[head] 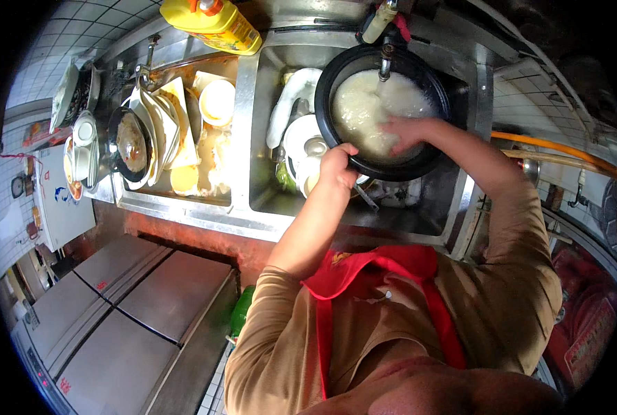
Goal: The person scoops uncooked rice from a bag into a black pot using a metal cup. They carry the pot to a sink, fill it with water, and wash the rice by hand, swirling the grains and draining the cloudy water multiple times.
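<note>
A large black round pot (329, 124) rests over the right basin of a steel sink, holding cloudy, whitish water (357, 101). My left hand (337, 168) grips the pot's near-left rim, thumb over the edge. Inside the pot is my right hand (404, 134), slightly blurred, with its fingers spread at the water's surface. The fingertips are partly hidden by the murky liquid, and nothing shows in that hand. Directly above the pot hangs a metal faucet spout (385, 70).
White bowls (302, 136) and other dishes lie under and beside the pot. The left basin (176, 202) holds stacked, soiled plates (158, 129) and a dark oval dish (131, 142). A yellow jug (215, 26) stands behind the divider. Steel cabinets (147, 306) stand at lower left.
</note>
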Tool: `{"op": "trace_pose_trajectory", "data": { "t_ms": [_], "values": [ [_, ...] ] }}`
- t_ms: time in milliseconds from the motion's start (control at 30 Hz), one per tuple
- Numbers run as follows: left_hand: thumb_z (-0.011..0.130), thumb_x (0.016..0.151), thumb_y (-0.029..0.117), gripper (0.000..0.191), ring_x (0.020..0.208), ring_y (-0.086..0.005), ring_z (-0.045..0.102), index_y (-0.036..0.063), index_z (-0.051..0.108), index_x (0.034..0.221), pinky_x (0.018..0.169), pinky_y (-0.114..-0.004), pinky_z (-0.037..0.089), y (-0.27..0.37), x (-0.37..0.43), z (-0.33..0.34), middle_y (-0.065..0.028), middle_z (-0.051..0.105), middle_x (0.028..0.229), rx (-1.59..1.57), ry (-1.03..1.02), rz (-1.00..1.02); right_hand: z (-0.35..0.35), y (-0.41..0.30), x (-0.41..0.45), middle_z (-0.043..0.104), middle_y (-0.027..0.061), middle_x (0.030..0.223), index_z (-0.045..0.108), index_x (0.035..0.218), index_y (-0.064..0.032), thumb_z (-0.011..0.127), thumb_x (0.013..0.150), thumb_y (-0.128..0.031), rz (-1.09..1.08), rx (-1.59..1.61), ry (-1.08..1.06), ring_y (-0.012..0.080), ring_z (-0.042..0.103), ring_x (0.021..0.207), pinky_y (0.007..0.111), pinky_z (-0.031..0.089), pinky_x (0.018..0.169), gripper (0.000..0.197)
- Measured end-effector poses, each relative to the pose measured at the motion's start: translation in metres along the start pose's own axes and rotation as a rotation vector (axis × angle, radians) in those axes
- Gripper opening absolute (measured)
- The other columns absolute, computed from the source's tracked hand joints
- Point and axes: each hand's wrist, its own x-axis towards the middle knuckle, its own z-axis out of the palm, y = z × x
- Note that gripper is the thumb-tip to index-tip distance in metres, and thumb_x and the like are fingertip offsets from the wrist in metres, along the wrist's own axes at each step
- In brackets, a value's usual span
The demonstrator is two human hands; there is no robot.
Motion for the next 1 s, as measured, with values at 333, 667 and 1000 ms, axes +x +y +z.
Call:
{"op": "trace_pose_trajectory", "data": {
  "t_ms": [333,667,1000],
  "values": [
    [0.045,0.067,-0.002,0.026,0.082,-0.0331,0.05,-0.0024,0.047,0.093,0.076,-0.048,0.043,0.006,0.004,-0.001,-0.0157,0.051,0.091,-0.022,0.035,-0.003,-0.141,0.004,-0.018,0.052,0.009,0.078,0.05,0.076,-0.0056,0.059,0.07,-0.035,0.22,-0.262,0.994,0.0253,0.053,0.075,0.036,0.046,0.06,0.032],
    [0.045,0.065,-0.007,0.023,0.079,-0.0314,0.048,-0.004,0.046,0.088,0.078,-0.043,0.044,0.002,0.008,-0.004,-0.0152,0.047,0.088,0.01,0.03,-0.023,-0.157,-0.005,-0.002,0.061,0.0112,0.068,0.062,0.066,-0.0063,0.042,0.079,-0.039,0.391,-0.226,0.727,0.0257,0.06,0.066,0.035,0.046,0.06,0.041],
    [0.043,0.064,-0.004,0.023,0.082,-0.0335,0.05,-0.002,0.049,0.087,0.079,-0.047,0.043,0.002,0.004,0.006,-0.0148,0.051,0.089,0.088,0.08,-0.037,-0.163,-0.039,0.007,0.062,0.0085,0.088,0.064,0.087,-0.0098,0.046,0.078,-0.042,0.837,0.292,0.666,0.0254,0.059,0.083,0.036,0.045,0.068,0.038]
  ]
}}
